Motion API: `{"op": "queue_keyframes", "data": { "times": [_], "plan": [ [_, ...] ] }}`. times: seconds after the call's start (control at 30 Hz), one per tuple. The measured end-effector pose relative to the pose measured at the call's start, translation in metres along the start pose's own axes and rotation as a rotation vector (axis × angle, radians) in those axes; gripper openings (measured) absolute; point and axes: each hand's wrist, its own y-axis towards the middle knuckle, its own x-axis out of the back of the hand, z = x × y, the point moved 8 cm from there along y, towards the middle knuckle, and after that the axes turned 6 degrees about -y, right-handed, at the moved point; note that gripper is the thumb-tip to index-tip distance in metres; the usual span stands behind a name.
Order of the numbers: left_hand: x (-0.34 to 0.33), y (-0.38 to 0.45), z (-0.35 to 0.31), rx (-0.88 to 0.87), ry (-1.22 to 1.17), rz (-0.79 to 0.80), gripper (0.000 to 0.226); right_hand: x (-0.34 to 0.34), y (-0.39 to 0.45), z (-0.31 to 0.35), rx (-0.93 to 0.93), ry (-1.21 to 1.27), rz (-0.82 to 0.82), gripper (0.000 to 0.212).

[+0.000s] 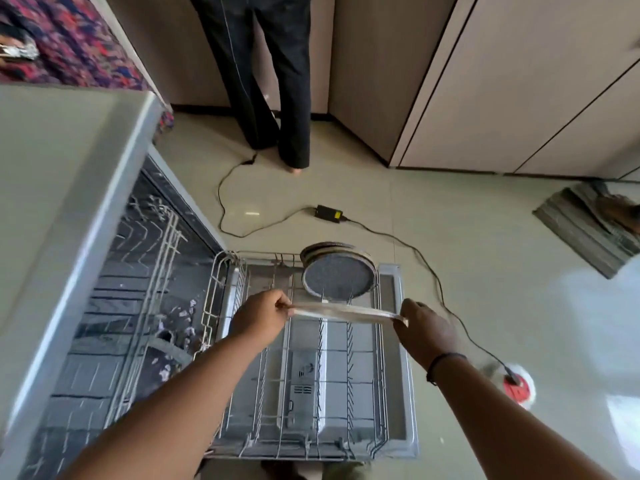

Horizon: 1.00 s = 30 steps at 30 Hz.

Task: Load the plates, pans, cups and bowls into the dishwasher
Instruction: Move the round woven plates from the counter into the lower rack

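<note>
Your left hand [260,316] pinches the left rim of a beige plate [346,312], fingers curled around its edge. Your right hand [425,330] grips the opposite rim with thumb and fingers closed on it. You hold the plate edge-on, nearly level, above the pulled-out lower rack [377,358] of the dishwasher [69,209]; contact between plate and rack tines cannot be determined.

At 12 o'clock from the held plate, a grey speckled plate [338,279] stands tilted in the tines at the far end of the rack, with at least one more plate [325,249] stacked behind it. The rack rests over the lowered dishwasher door [398,341].

At 9 o'clock, the open dishwasher cavity shows an upper rack [152,237] with wire tines.

At 12 o'clock on the floor lies a black power adapter [329,213] with its cable [426,261] running toward 4 o'clock. Beyond it a second person's legs [273,74] stand facing the cabinets [519,81].
</note>
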Motion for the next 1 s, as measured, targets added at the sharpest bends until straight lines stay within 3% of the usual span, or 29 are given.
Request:
{"op": "queue_keyframes", "data": {
  "times": [0.27,0.57,1.0],
  "plan": [
    [-0.056,0.074,0.033,0.051,0.084,-0.05,0.005,-0.062,0.092,-0.02,-0.056,0.191,0.029,0.002],
    [-0.068,0.163,0.05,0.061,0.082,-0.085,0.008,-0.093,0.169,-0.019,-0.026,0.234,-0.033,0.011],
    [-0.108,0.183,0.074,0.122,0.113,0.029,0.012,-0.152,0.194,-0.032,-0.09,0.248,0.109,0.016]
  ]
}}
